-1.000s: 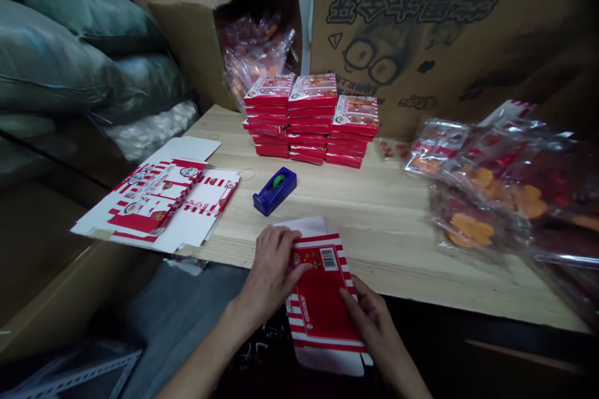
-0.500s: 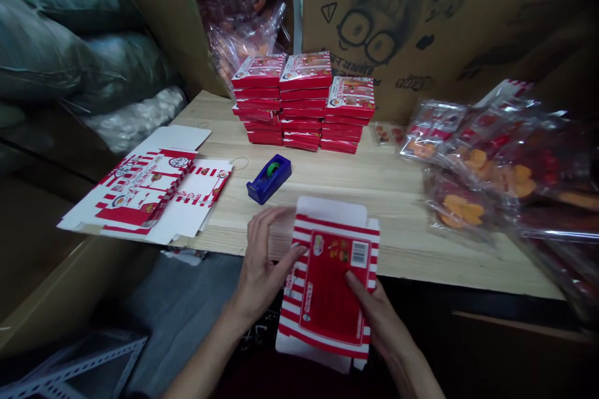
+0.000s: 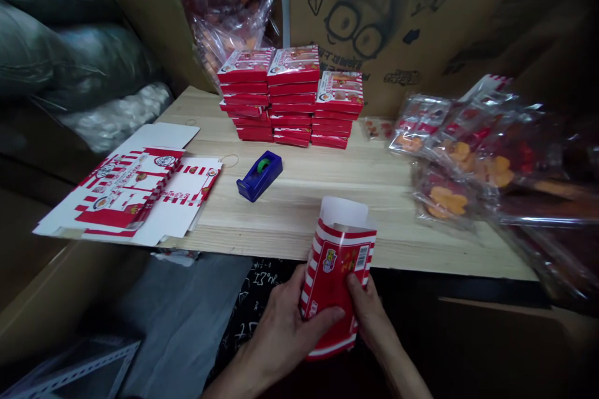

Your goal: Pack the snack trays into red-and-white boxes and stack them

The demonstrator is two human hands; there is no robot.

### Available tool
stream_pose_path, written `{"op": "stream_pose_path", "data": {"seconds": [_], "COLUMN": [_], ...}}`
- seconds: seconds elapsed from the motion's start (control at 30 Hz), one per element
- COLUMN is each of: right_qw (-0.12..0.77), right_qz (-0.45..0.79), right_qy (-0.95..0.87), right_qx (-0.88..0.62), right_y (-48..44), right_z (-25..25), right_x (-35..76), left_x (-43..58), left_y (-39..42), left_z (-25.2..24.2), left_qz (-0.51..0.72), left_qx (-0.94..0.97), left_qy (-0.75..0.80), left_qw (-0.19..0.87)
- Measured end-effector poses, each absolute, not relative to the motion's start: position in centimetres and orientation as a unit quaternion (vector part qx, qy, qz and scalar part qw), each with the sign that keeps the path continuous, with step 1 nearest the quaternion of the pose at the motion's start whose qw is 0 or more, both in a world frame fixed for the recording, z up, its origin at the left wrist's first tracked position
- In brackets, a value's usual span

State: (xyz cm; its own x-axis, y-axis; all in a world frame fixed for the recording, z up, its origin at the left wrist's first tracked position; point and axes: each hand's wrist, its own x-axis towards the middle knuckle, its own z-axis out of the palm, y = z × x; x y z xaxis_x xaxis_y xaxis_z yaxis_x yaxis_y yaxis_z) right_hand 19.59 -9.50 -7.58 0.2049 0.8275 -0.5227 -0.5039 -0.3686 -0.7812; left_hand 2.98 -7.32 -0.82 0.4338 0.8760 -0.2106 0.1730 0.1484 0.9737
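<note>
A red-and-white striped cardboard box [image 3: 334,280] is held between both hands in front of the table edge. Its body bows into a rounded shape, and a white end flap [image 3: 344,211] stands up at the top. My left hand [image 3: 299,318] wraps the left side, thumb across the red panel. On the right edge my right hand [image 3: 367,305] grips with its thumb on the panel; its other fingers are hidden behind. Beyond the box, a blue tape dispenser [image 3: 260,177] with green tape sits on the table.
Stacked red-and-white boxes [image 3: 292,96] stand at the back of the wooden table [image 3: 374,181]. Flat box blanks [image 3: 131,190] lie at the left. Clear bags with orange pieces [image 3: 444,199] pile up at the right. A carton [image 3: 140,12] of bagged items stands behind.
My left hand has come from beside the box to grip its left side. The box has gone from flat to bowed. The view has shifted slightly.
</note>
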Motion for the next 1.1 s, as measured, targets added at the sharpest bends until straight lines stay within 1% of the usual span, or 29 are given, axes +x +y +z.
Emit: {"op": "stream_pose_path", "data": {"seconds": [0.07,0.17,0.23,0.37,0.53,0.8,0.9,1.0,1.1], "right_qw": [0.532,0.519,0.515,0.5,0.501,0.534,0.539,0.508,0.484], "right_qz": [0.622,0.651,0.687,0.735,0.723,0.699,0.682,0.673,0.673], "right_qy": [-0.155,-0.167,-0.19,-0.259,-0.267,-0.266,-0.292,-0.339,-0.363], "right_qx": [-0.554,-0.528,-0.476,-0.377,-0.394,-0.394,-0.4,-0.416,-0.425], "right_y": [-9.4,-9.3,-9.2,-8.4,-8.0,-7.2,-6.6,-6.9,-7.9], "right_z": [-7.1,-6.3,-5.9,-5.3,-5.3,-6.0,-6.7,-7.4,-8.2], "right_x": [19.5,20.3,21.4,23.4,23.7,22.8,22.6,22.8,23.0], "left_x": [2.9,2.4,1.9,1.1,1.0,1.1,1.1,1.1,1.1], "left_y": [-7.1,-6.5,-5.9,-5.1,-5.2,-5.2,-4.6,-3.4,-2.3], "left_z": [-1.4,-2.9,-3.8,-4.9,-5.2,-5.8,-6.1,-5.8,-5.4], "left_qz": [0.289,0.331,0.353,0.348,0.359,0.37,0.403,0.479,0.537], "left_qx": [0.576,0.495,0.449,0.427,0.418,0.383,0.398,0.405,0.382], "left_qy": [0.457,0.477,0.478,0.472,0.481,0.441,0.431,0.436,0.433], "left_qw": [0.613,0.646,0.667,0.688,0.682,0.722,0.702,0.645,0.615]}}
